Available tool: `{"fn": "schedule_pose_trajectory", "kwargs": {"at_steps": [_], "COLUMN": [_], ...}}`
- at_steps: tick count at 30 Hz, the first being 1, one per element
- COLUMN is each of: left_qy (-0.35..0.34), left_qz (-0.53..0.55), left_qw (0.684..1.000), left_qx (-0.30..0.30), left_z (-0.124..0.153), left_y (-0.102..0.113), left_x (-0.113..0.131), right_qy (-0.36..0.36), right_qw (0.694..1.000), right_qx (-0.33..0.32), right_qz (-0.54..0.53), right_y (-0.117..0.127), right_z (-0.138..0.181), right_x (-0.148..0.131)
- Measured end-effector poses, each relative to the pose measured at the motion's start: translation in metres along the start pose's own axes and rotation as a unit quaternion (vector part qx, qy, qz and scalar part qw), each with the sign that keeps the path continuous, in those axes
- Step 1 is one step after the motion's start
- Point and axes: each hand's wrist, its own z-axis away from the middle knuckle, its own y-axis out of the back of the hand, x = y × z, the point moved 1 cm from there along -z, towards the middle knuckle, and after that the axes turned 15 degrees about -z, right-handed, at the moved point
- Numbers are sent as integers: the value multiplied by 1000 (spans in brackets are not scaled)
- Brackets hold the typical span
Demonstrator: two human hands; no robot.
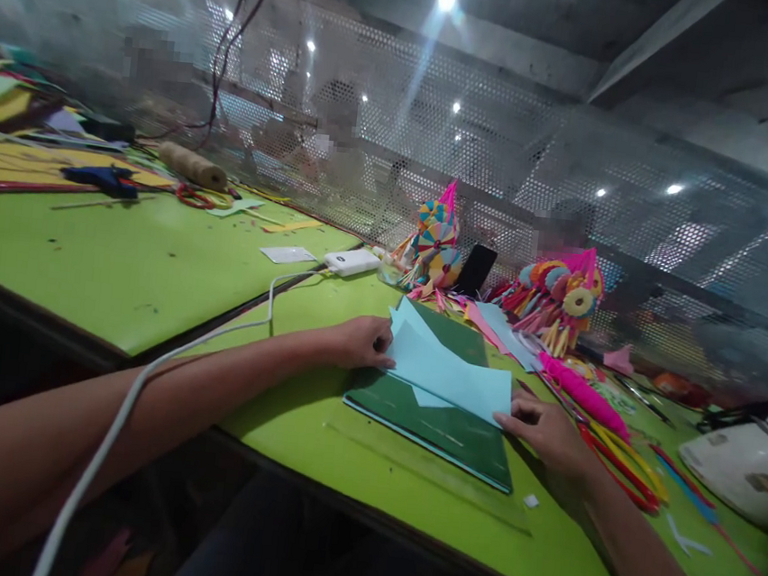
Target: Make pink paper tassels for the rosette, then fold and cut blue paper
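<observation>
A light blue sheet of paper (453, 378) is stretched between my two hands, its near edge raised or folded over. My left hand (363, 342) pinches its left end. At the right end, my right hand (540, 421) grips the paper between thumb and fingers. Beneath it lies a dark green board or folder (438, 434), with a thin pale blue layer along its front edge. A clear sheet (408, 465) sits under the board on the green table (291, 410).
Red-handled scissors (624, 474), a pink yarn bundle (584, 393) and a white clothes iron (741, 458) lie to the right. Colourful paper ornaments (435, 243) and a dark phone (476, 270) stand behind. A white cable (145, 374) from a power bank (352, 261) crosses my left arm.
</observation>
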Motion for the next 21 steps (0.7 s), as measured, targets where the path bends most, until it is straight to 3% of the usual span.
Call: {"fn": "schedule_pose_trajectory", "kwargs": {"at_steps": [3, 6, 10, 14, 17, 21], "left_qy": [35, 35, -90, -251, -276, -277], "left_qz": [1, -22, -115, -132, -128, -139], "left_qw": [999, 997, 981, 956, 952, 950], "left_qx": [16, 69, 130, 69, 36, 44], "left_z": [3, 9, 15, 16, 15, 15], "left_y": [0, 3, 9, 12, 13, 14], "left_x": [1, 5, 18, 29, 30, 30], "right_qy": [-10, -7, 0, -5, -4, -17], "right_qw": [1000, 1000, 1000, 999, 999, 997], "right_qx": [2, -4, 11, 23, 32, 50], "right_qz": [3, 10, 18, 32, 40, 51], "right_y": [0, 0, -2, -4, -5, -7], "right_z": [1, 0, 0, 1, 2, 4], "right_x": [1, 3, 3, 2, 0, -1]}}
